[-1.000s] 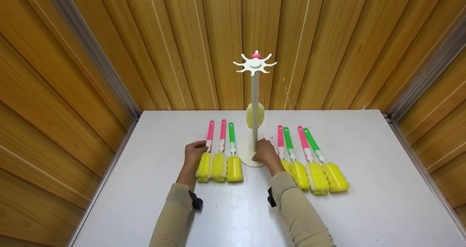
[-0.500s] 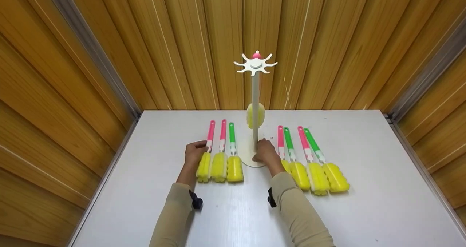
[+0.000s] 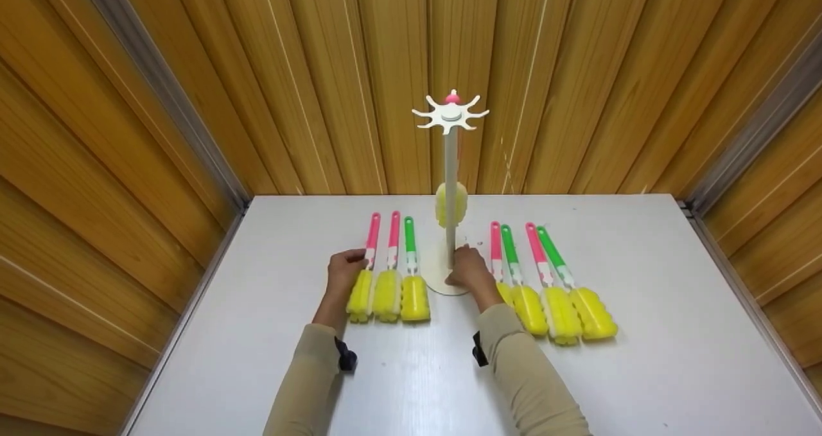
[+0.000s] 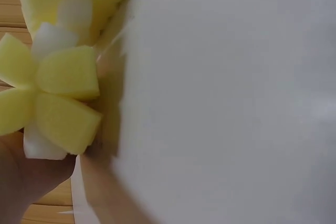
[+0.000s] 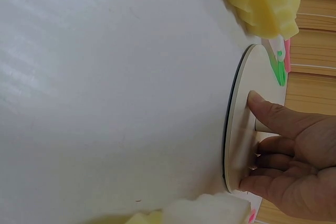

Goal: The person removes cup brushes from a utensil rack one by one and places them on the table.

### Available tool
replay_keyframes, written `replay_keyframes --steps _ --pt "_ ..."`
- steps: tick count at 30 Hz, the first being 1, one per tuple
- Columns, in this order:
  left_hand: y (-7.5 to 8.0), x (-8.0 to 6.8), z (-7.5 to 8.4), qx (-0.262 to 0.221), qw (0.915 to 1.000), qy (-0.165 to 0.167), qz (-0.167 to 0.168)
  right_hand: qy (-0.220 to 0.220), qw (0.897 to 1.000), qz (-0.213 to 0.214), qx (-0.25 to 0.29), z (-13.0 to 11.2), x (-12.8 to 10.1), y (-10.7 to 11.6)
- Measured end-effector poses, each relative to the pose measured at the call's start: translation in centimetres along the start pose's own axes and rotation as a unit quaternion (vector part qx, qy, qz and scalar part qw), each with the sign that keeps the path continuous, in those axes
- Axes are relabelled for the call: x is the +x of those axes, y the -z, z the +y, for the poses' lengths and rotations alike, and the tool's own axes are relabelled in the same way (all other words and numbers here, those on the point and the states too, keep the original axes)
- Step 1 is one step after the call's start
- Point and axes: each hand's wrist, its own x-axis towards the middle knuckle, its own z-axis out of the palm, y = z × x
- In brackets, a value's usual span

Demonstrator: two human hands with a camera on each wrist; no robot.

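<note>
Head view: the right hand (image 3: 471, 270) presses its fingers on the stand's round base (image 5: 242, 114) mid-table, likely steadying it. The left hand (image 3: 345, 268) pinches the outermost pink-handled sponge brush (image 3: 363, 275) in the left row, near the table's (image 3: 642, 372) left edge.

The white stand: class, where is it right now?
In the head view the white stand rises mid-table between two brush rows, the right hand on its base.

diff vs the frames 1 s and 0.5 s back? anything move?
No visible change. The left hand stays on the leftmost pink-handled sponge brush; the right hand stays on the stand at its base. The other brushes lie as before.
</note>
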Motion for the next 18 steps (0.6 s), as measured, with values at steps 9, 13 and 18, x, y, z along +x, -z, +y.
replay_keyframes --steps 9,13,18 --pt "-0.02 0.04 0.48 0.062 0.9976 -0.031 -0.009 0.007 1.000 -0.003 -0.021 0.11 0.07 0.20" --pt "0.17 -0.13 0.76 0.076 0.9963 -0.036 -0.021 0.003 1.000 -0.003 -0.010 0.08 0.03 0.17" --pt "0.27 -0.16 0.90 0.094 0.9934 -0.063 -0.019 0.001 1.000 -0.003 -0.002 0.08 0.17 0.00"
